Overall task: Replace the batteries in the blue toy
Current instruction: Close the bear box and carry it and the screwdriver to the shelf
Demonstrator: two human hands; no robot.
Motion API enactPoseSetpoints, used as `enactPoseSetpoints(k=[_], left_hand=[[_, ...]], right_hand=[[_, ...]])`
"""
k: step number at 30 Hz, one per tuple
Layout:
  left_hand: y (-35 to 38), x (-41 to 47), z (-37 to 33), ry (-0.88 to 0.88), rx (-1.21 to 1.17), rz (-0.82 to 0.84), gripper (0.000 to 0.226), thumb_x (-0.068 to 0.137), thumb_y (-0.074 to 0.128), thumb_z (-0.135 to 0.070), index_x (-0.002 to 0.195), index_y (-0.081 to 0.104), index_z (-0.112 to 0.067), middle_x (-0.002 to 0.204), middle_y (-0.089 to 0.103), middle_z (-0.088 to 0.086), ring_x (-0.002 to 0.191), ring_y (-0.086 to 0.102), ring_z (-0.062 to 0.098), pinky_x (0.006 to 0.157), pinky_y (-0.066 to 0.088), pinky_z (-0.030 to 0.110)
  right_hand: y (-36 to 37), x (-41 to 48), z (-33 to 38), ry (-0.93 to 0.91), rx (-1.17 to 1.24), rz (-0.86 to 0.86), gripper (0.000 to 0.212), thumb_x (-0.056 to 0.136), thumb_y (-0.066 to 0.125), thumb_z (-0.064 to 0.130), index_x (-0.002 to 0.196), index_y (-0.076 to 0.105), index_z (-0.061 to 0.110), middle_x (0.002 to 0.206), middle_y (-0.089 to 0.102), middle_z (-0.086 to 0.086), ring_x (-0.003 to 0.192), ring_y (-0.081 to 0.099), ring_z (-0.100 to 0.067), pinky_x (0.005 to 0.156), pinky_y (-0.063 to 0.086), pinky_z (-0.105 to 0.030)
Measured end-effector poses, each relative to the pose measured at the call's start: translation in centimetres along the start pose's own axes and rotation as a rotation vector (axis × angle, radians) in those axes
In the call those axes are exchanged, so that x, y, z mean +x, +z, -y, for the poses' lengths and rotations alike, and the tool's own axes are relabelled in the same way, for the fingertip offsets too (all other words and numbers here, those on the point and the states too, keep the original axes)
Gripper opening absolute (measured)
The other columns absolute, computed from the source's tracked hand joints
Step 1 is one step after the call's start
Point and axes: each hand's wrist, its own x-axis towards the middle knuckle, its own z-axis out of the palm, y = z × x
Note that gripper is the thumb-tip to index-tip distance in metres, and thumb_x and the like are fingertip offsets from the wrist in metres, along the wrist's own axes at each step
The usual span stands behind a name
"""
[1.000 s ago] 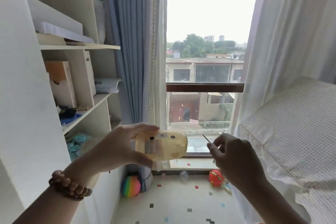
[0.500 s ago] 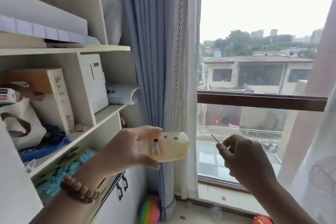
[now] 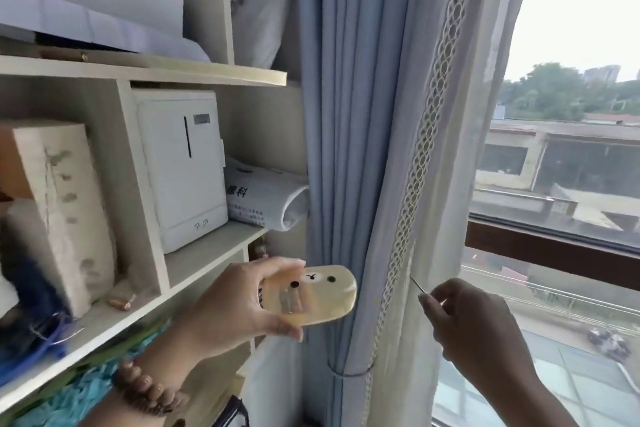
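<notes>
Holding the toy (image 3: 313,295) in your left hand (image 3: 235,305), you've got your thumb curled under its lower edge and your fingers bent over the top, so it's gripped at its left end.

Right, and you have it up in the air, in front of the pale shelf unit (image 3: 207,250) and just left of the blue curtain (image 3: 346,149).

What's it made of, from where you're looking?

A smooth, glossy, yellowish translucent shell, a flat oblong with rounded corners. Two black dot eyes and a small nose mark sit near its upper edge, and greyish metal parts show through the shell beside your fingertips.

Which way have you turned it?

Its long axis runs roughly level, left to right. The free rounded end points right, toward the curtain, and the broad face with the eyes is turned to you.

And your right hand (image 3: 474,326)?

Thumb and forefinger pinch a thin, dark metal pin (image 3: 416,283), with the other fingers curled in. The pin slants up and left toward the toy, apart from it, in front of the sheer curtain's lace band (image 3: 429,135).

Anything else near you?

A brown wooden bead bracelet (image 3: 145,388) rings your left wrist. On the shelf stand a ribbed white box (image 3: 183,170) and a rolled, printed white bag (image 3: 266,201).
</notes>
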Motion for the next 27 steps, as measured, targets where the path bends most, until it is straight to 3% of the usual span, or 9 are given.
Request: enactPoseSetpoints(k=[3, 7, 11, 16, 20, 23, 27], left_hand=[[-1.7, 2.5, 2.5, -0.088, 0.050, -0.085, 0.094, 0.044, 0.097, -0.050, 0.130, 0.059, -0.044, 0.122, 0.063, -0.037, 0.117, 0.055, -0.015, 0.099, 0.043, 0.011], [-4.4, 3.8, 5.1, -0.248, 0.088, -0.161, 0.091, 0.045, 0.095, -0.052, 0.128, 0.058, -0.049, 0.123, 0.064, -0.030, 0.116, 0.059, -0.006, 0.103, 0.048, 0.028], [-6.2, 3.8, 7.2, -0.395, 0.214, -0.319, 0.081, 0.054, 0.097, -0.035, 0.125, 0.059, -0.045, 0.119, 0.060, -0.037, 0.110, 0.058, -0.012, 0.092, 0.045, 0.009], [-6.4, 4.1, 7.5, -0.613, 0.312, -0.467, 0.087, 0.057, 0.094, -0.037, 0.131, 0.051, -0.048, 0.130, 0.053, -0.034, 0.119, 0.048, -0.014, 0.105, 0.040, 0.021], [-4.9, 5.2, 8.5, -0.675, 0.431, -0.504, 0.080, 0.069, 0.087, -0.039, 0.136, 0.043, -0.044, 0.129, 0.036, -0.037, 0.119, 0.038, -0.020, 0.098, 0.033, 0.009], [-3.6, 5.9, 9.4, -0.716, 0.457, -0.509, 0.079, 0.079, 0.080, -0.037, 0.142, 0.033, -0.043, 0.132, 0.028, -0.038, 0.118, 0.030, -0.027, 0.099, 0.031, 0.008], [-3.1, 6.8, 11.1, -0.736, 0.471, -0.456, 0.073, 0.090, 0.071, -0.028, 0.146, 0.026, -0.039, 0.139, 0.021, -0.033, 0.121, 0.022, -0.028, 0.093, 0.018, -0.008]], right_hand=[[3.5, 5.3, 1.7, -0.072, 0.033, 0.054, 0.022, 0.088, 0.061, 0.048, 0.079, 0.063, 0.028, 0.052, 0.068, 0.004, 0.052, 0.069, -0.016, 0.061, 0.059, -0.034], [8.6, 11.3, 5.6, -0.212, 0.030, 0.145, 0.027, 0.089, 0.056, 0.051, 0.073, 0.055, 0.030, 0.056, 0.066, 0.005, 0.062, 0.069, -0.017, 0.058, 0.053, -0.029], [13.9, 15.5, 11.5, -0.411, 0.136, 0.232, 0.030, 0.089, 0.049, 0.056, 0.083, 0.061, 0.029, 0.070, 0.072, 0.008, 0.070, 0.067, -0.018, 0.057, 0.051, -0.030], [18.6, 17.8, 17.4, -0.667, 0.277, 0.485, 0.023, 0.094, 0.050, 0.050, 0.091, 0.062, 0.030, 0.078, 0.071, 0.008, 0.076, 0.064, -0.014, 0.066, 0.053, -0.033], [22.3, 19.3, 18.8, -0.736, 0.367, 0.620, 0.019, 0.096, 0.053, 0.041, 0.084, 0.059, 0.027, 0.064, 0.066, 0.005, 0.065, 0.066, -0.014, 0.063, 0.055, -0.034], [24.3, 19.9, 18.9, -0.753, 0.392, 0.599, 0.020, 0.094, 0.061, 0.035, 0.079, 0.059, 0.023, 0.067, 0.064, 0.007, 0.062, 0.061, -0.011, 0.060, 0.051, -0.030], [26.7, 20.5, 19.6, -0.744, 0.479, 0.483, 0.023, 0.086, 0.072, 0.022, 0.070, 0.057, 0.023, 0.078, 0.050, 0.003, 0.052, 0.044, -0.005, 0.060, 0.040, -0.025]])
